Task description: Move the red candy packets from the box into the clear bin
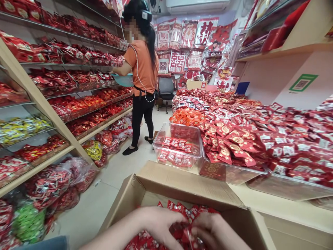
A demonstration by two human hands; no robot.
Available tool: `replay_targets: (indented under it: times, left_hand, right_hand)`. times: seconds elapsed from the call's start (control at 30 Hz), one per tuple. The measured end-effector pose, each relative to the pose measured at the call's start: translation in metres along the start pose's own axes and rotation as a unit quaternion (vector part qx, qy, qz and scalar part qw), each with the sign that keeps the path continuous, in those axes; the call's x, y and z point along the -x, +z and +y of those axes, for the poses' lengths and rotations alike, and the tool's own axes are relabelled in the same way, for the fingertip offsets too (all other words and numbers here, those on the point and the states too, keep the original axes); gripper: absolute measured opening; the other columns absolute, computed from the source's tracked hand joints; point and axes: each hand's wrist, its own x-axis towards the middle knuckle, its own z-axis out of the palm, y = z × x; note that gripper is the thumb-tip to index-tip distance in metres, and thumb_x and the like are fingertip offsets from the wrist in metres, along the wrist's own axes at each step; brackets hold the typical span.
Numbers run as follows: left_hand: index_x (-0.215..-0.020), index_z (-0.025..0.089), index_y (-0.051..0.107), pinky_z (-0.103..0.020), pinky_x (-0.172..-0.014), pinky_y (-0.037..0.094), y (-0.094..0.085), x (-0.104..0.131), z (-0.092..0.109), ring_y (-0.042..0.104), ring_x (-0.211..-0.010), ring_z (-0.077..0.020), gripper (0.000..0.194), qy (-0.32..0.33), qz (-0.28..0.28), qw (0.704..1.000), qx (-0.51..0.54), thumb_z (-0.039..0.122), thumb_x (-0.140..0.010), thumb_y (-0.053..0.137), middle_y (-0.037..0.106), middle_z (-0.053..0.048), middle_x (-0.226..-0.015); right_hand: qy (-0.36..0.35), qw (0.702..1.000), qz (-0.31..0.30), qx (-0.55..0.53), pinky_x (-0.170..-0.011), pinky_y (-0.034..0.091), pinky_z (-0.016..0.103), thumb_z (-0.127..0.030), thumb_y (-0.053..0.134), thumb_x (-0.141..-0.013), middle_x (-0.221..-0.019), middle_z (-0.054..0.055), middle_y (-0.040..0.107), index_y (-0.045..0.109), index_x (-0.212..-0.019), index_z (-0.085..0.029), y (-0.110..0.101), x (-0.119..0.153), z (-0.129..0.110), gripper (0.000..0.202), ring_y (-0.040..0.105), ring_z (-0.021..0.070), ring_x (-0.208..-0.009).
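Note:
Red candy packets lie in an open cardboard box at the bottom of the view. Inside the box, my left hand curls with its fingers round some red packets. Close to its right, my right hand is bent, thumb and fingers together on a red packet with a shiny wrapper. The two hands nearly meet over the pile, and their lower parts are cut off by the frame's edge.
A clear bin with small red packets stands behind the box. Heaped bins of red packets fill the table at right. A person holding a teal basket stands by the left shelves. Stuffed bags lie on the floor.

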Motion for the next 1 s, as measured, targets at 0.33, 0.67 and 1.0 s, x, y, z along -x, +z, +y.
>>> replay_targets:
  times: [0.33, 0.67, 1.0]
  left_hand:
    - [-0.111, 0.015, 0.049, -0.027, -0.067, 0.046, -0.021, -0.031, 0.025, 0.057, -0.079, -0.0156, 0.037, 0.192, 0.238, 0.863, 0.402, 0.03, -0.077, 0.054, 0.06, -0.006, -0.085]
    - [-0.102, 0.016, 0.051, -0.029, -0.072, 0.047, -0.017, -0.031, 0.019, 0.061, -0.08, -0.0173, 0.035, 0.12, 0.261, 0.769, 0.571, 0.043, -0.08, 0.046, 0.061, -0.01, -0.098]
    - [-0.124, 0.022, 0.027, -0.029, -0.079, 0.042, -0.023, -0.025, 0.015, 0.059, -0.084, -0.0149, 0.065, 0.212, 0.335, 0.711, 0.581, 0.013, -0.07, 0.063, 0.063, -0.006, -0.094]
  right_hand:
    - [0.017, 0.908, 0.155, -0.388, -0.061, 0.045, 0.024, -0.041, 0.056, -0.072, -0.071, 0.001, 0.061, 0.058, -0.082, -0.017, -0.063, -0.04, -0.026, 0.026, 0.056, 0.0141, -0.067]
    - [-0.112, 0.902, 0.352, -0.223, -0.074, 0.047, 0.031, -0.02, 0.057, -0.074, -0.09, 0.004, 0.061, 0.056, -0.092, -0.021, -0.042, -0.041, -0.014, 0.019, 0.057, 0.0166, -0.084]
    - [-0.137, 0.93, 0.294, -0.176, -0.081, 0.046, 0.038, -0.014, 0.047, -0.078, -0.104, 0.01, 0.056, 0.051, -0.102, -0.021, -0.024, -0.037, -0.02, 0.025, 0.054, 0.0195, -0.096]
